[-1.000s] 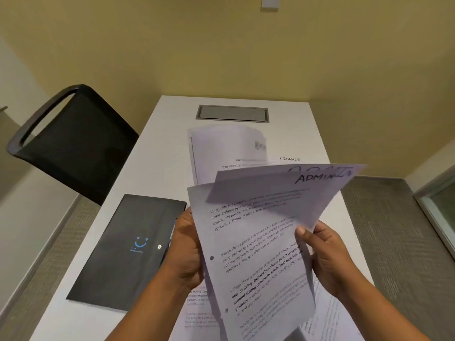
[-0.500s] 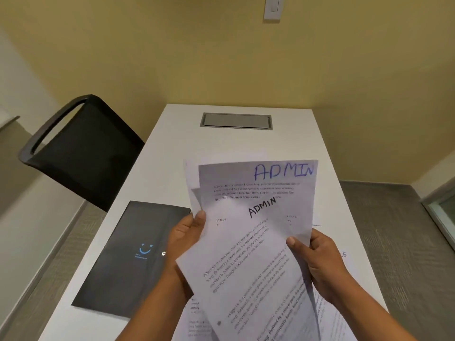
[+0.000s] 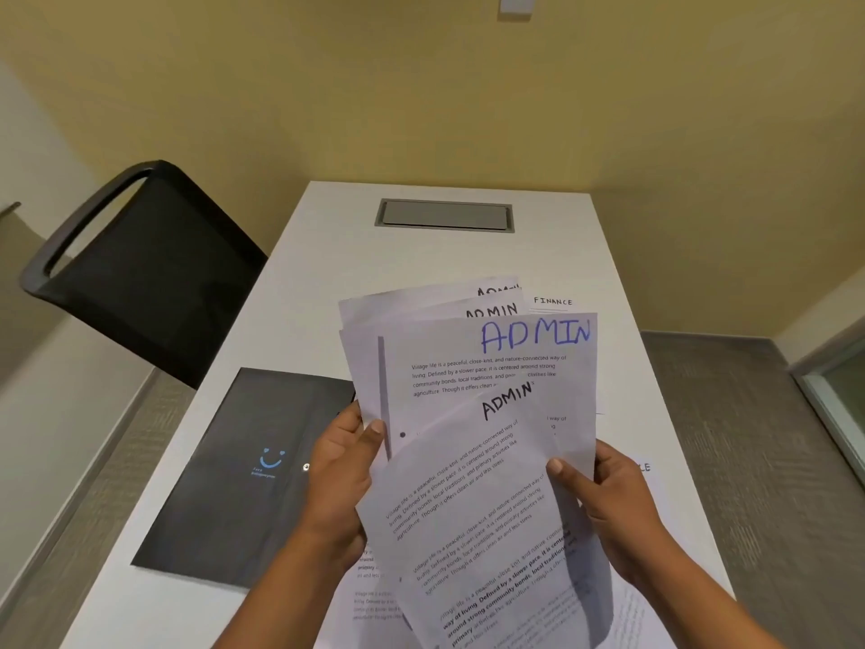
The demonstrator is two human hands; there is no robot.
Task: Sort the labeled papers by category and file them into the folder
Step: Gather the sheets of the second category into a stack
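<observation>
Head view, closest in: loose printed sheets (image 3: 374, 597) lie flat on the white table (image 3: 299, 320), partly hidden under both wrists. Just above them, both hands hold a fan of papers up off the table. The left hand (image 3: 344, 475) pinches the fan's left edge, thumb on the front, fingers out of sight behind. The right hand (image 3: 608, 503) clamps the right edge the same way, thumb pressed on the front sheet (image 3: 477, 508). That one tilts to the right and carries ADMIN in black. Behind it stands the blue ADMIN sheet (image 3: 491, 358), and 2 rear sheets (image 3: 421, 302) peek over the top, each showing part of a black ADMIN, so 4 labels in all.

Left of the hands, the black folder (image 3: 234, 484) lies closed and flat on the table, with a blue smile mark on its cover. Beyond the fan, a FINANCE sheet (image 3: 552, 302) rests on the table, mostly hidden by the fan. Further back a grey hatch (image 3: 443, 215) is set into the tabletop. A black chair (image 3: 150, 274) sits at the table's left side, and a wall switch (image 3: 517, 2) is high on the yellow wall.
</observation>
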